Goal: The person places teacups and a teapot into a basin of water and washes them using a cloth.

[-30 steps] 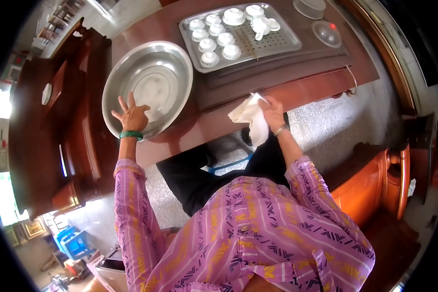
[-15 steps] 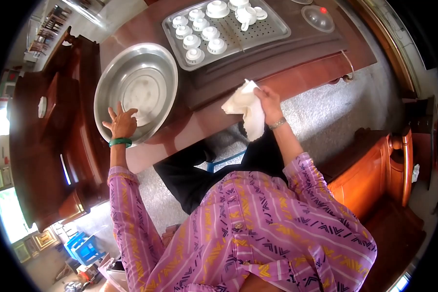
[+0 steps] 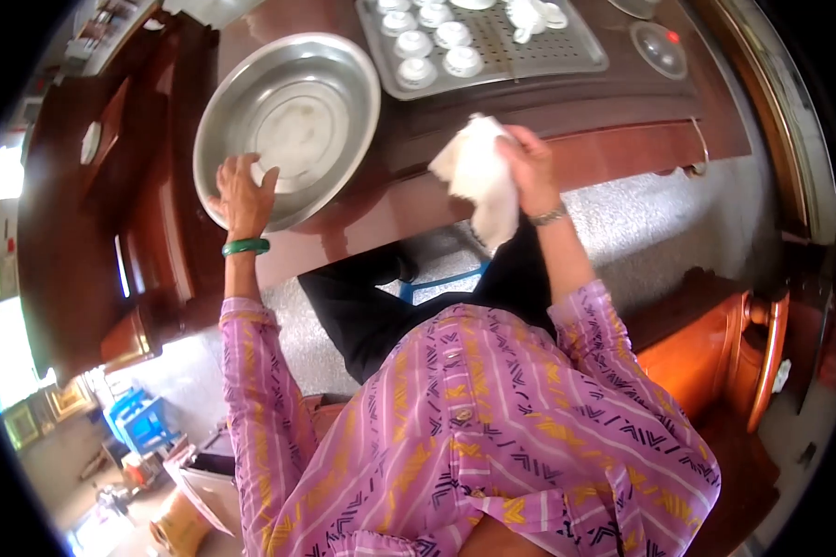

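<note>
A large round metal basin (image 3: 353,84) stands on the table at the left. My left hand (image 3: 243,200), with a green bangle at the wrist, is at its near-left rim. The fingers reach over the rim, and the thumb is held apart; whether they press on the metal I cannot tell. My right hand (image 3: 532,172) grips a white cloth (image 3: 481,176) by its right side, above the table's front edge. The cloth hangs down in loose folds. The right hand is slightly blurred.
A metal tray (image 3: 557,58) with several white cups (image 3: 462,61) and a small white teapot (image 3: 527,17) lies at the back. A domed lid (image 3: 659,49) is right of it. A wooden chair (image 3: 692,353) stands at the lower right.
The view has shifted, so the table things sit higher in it. My left hand's spread fingers have drawn closer together at the basin's rim. The cloth has turned slightly in my right hand.
</note>
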Action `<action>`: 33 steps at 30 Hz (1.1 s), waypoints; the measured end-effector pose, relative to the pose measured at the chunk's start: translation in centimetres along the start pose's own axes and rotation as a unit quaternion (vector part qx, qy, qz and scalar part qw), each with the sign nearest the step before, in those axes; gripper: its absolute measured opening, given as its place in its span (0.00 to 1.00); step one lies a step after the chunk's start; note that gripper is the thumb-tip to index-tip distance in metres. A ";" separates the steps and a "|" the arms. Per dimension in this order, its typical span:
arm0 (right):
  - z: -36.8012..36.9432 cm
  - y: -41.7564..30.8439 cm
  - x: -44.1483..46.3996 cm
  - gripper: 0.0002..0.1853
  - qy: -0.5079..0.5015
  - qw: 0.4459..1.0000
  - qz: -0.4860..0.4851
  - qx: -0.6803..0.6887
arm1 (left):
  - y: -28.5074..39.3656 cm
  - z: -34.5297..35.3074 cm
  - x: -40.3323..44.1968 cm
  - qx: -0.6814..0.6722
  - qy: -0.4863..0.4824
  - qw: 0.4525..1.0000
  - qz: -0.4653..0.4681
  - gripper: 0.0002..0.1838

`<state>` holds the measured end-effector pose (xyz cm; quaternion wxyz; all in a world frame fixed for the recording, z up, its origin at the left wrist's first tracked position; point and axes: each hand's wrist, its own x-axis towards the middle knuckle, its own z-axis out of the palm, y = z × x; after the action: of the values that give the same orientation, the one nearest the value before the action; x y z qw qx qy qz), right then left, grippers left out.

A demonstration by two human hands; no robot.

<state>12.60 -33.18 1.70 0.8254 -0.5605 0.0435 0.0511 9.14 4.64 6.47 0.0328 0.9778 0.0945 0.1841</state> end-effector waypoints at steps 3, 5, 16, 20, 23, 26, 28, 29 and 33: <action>-2.9 -1.2 1.1 0.09 0.112 0.992 -0.027 0.060 | -0.5 -0.1 -0.7 -0.012 0.013 1.000 -0.022 0.08; -5.9 -2.6 1.8 0.04 0.196 0.974 -0.050 0.098 | -0.1 0.2 -1.4 -0.018 0.033 0.999 -0.032 0.08; -12.7 -5.5 1.4 0.16 0.298 0.929 -0.184 0.116 | -0.1 2.3 -2.5 -0.067 0.053 0.996 -0.024 0.13; -9.5 -3.8 0.2 0.19 0.217 0.961 -0.159 0.055 | 0.2 2.0 -2.7 -0.116 0.101 0.988 -0.005 0.11; -6.2 -4.4 -0.8 0.17 0.147 0.975 -0.104 0.130 | 2.1 0.2 -3.1 -0.173 0.156 0.972 0.011 0.09; -3.6 -5.1 -1.6 0.16 0.044 0.990 -0.006 0.137 | 7.0 -2.7 -3.3 -0.266 0.171 0.948 0.031 0.09; -1.7 -4.7 -1.7 0.14 0.004 0.990 0.003 0.144 | 10.4 -3.6 -3.8 -0.358 0.133 0.922 0.067 0.10; -0.8 -4.5 -1.9 0.15 -0.030 0.985 0.017 0.167 | 12.4 -4.3 -4.4 -0.389 0.092 0.915 0.058 0.11; 2.5 -3.8 -2.9 0.16 -0.112 0.973 0.075 0.186 | 16.6 -1.8 -6.2 -0.627 -0.085 0.774 -0.026 0.24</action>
<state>10.30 -32.33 6.50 0.9086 -0.3832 0.0014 0.1663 5.71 -12.76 7.58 0.6514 0.7493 -0.0196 0.1175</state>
